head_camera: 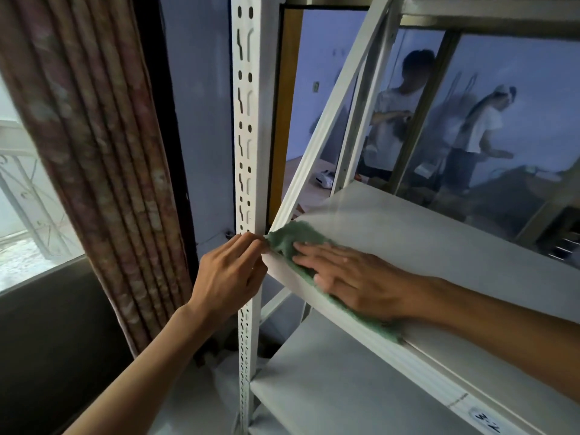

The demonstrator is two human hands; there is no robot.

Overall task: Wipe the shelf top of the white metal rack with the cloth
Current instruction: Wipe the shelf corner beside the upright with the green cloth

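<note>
Head camera looks down along a white metal rack, and its slotted upright post [248, 127] serves as the landmark for everything else. Just right of the post, at the near left corner of the shelf top [439, 243], lies the green cloth [292, 238], bunched at the corner and trailing back along the shelf's front edge under the palm. Pressing it down is the right hand [351, 277], laid flat with fingers straight and close together, pointing toward the post; its grip is wide, nothing curled round the cloth. The left hand [229, 274] comes up from below directly in front of the post, its fingertips [251, 241] bent toward the shelf corner and meeting the cloth's edge there; whether that grip actually pinches the cloth or only touches the corner cannot be told. A diagonal white brace [326, 120] rises from the shelf corner, up and to the right of the post. Left of the post hangs a pleated patterned curtain [94, 136], with a bright window [22, 199] beyond it. Below the post's right side sits a lower shelf [329, 387], whose front edge bears a small label [485, 419]. Far right of the post, behind glass, two blurred people [439, 120] stand in another room.
</note>
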